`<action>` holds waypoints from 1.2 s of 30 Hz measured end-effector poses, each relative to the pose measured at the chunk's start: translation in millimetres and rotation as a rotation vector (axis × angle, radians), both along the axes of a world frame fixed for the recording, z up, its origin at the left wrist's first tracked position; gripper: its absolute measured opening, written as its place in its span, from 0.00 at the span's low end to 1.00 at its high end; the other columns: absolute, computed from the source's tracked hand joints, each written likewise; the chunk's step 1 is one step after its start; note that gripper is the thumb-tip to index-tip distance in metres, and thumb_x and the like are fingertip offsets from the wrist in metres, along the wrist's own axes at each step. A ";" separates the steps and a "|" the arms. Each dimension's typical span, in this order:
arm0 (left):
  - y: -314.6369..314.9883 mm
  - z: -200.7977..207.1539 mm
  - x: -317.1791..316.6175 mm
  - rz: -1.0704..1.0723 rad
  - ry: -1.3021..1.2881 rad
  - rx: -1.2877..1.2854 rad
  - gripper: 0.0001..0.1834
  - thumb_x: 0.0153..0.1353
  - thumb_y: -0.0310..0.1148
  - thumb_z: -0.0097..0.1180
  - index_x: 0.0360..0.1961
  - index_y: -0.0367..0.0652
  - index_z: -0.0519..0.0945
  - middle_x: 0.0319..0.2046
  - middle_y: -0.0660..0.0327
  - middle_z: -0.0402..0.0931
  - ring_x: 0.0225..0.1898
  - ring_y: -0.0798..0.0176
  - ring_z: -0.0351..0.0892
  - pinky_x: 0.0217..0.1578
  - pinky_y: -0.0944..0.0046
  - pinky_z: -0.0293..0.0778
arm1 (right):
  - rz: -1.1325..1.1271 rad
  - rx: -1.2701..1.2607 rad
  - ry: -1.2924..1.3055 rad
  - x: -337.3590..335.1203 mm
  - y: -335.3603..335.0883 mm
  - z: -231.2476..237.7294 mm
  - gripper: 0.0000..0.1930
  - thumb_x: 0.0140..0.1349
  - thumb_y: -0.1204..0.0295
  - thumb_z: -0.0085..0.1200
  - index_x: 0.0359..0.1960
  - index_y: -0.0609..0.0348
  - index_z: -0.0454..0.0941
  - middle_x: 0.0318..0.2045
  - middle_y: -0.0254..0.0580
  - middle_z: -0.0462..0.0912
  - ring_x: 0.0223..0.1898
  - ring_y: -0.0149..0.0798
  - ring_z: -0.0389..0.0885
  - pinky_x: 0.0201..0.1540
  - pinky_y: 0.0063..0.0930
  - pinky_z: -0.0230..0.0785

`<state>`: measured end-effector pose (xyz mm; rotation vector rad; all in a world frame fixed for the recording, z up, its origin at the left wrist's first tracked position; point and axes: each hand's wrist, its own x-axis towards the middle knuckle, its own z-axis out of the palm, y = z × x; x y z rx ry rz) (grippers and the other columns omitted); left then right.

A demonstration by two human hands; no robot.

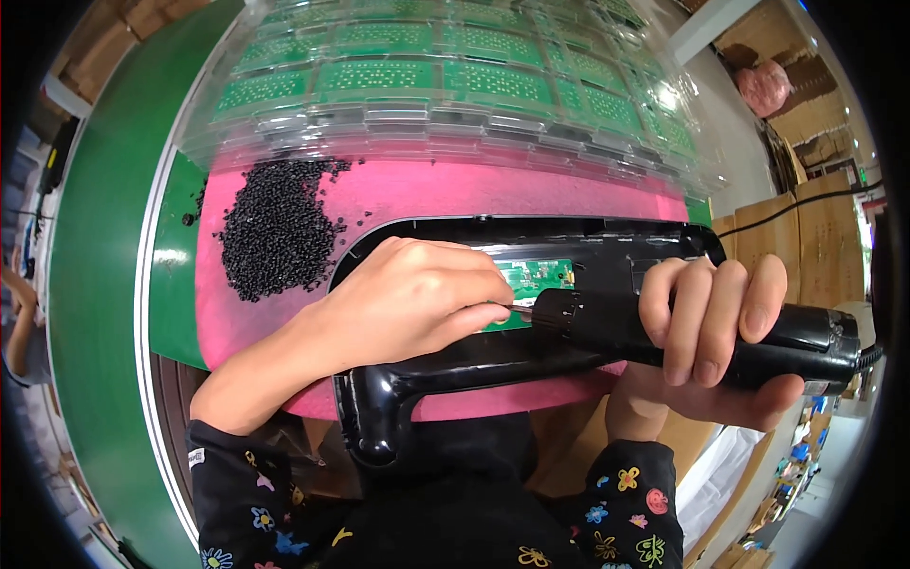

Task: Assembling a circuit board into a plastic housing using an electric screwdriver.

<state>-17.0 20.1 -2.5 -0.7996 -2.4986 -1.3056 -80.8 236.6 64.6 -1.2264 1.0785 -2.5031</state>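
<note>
Electric screwdriver (pixel 607 321) levelled over a black housing (pixel 517 365): the right hand (pixel 716 327) curled its fingers round the barrel, the left (pixel 417 294) pinched near the metal bit (pixel 524 309); remotely, I judged it stiff, heavyish, best held mid-barrel

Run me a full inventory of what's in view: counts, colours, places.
Mat: one, pink, centre
Housing: one, black, on mat
Circuit board: one, green, inside housing
Screwdriver: one, black, over housing
Small parts: uncountable pile, black, mat's left
Trays: several, clear, beyond housing
Boards: many, green, in trays
Boxes: several, brown, far right
Bundle: one, pink, upper right
Sleeves: two, black with colourful flowers, bottom
Left hand: one, bare, fingertips at screwdriver's tip
Right hand: one, bare, gripping screwdriver
</note>
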 end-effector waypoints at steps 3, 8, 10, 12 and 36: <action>1.2 4.6 -1.0 -0.016 -0.029 -0.013 0.07 0.56 0.25 0.69 0.34 0.36 0.84 0.33 0.55 0.85 0.34 0.53 0.86 0.36 0.59 0.82 | 0.024 0.018 0.007 -2.3 4.0 3.5 0.21 0.63 0.51 0.62 0.41 0.51 0.67 0.21 0.24 0.77 0.19 0.23 0.76 0.30 0.21 0.65; 3.0 8.7 -1.5 -0.035 -0.048 0.042 0.08 0.55 0.24 0.70 0.35 0.36 0.84 0.33 0.55 0.85 0.34 0.52 0.86 0.35 0.59 0.82 | 0.052 0.016 0.027 -1.8 4.1 3.0 0.22 0.63 0.49 0.62 0.42 0.50 0.68 0.22 0.24 0.78 0.20 0.24 0.77 0.28 0.21 0.65; 3.1 12.3 -0.5 -0.075 -0.079 0.052 0.11 0.53 0.24 0.71 0.38 0.36 0.84 0.36 0.55 0.85 0.35 0.53 0.86 0.35 0.59 0.81 | 0.047 0.025 0.037 -2.2 8.9 6.6 0.22 0.63 0.49 0.62 0.42 0.51 0.68 0.22 0.24 0.78 0.20 0.24 0.77 0.28 0.21 0.65; 4.3 25.6 3.4 -0.014 -0.370 0.019 0.15 0.52 0.25 0.72 0.42 0.37 0.84 0.40 0.54 0.84 0.36 0.54 0.86 0.36 0.60 0.81 | 0.049 0.037 0.046 -7.7 17.2 9.4 0.22 0.63 0.50 0.63 0.42 0.51 0.68 0.22 0.24 0.78 0.19 0.24 0.77 0.27 0.21 0.65; -2.6 33.4 0.2 0.315 0.088 -0.199 0.16 0.52 0.22 0.66 0.44 0.37 0.81 0.45 0.53 0.80 0.47 0.49 0.79 0.51 0.54 0.73 | -0.134 0.558 -0.143 -3.1 31.6 3.2 0.27 0.58 0.49 0.68 0.43 0.56 0.70 0.21 0.26 0.73 0.19 0.24 0.70 0.27 0.22 0.59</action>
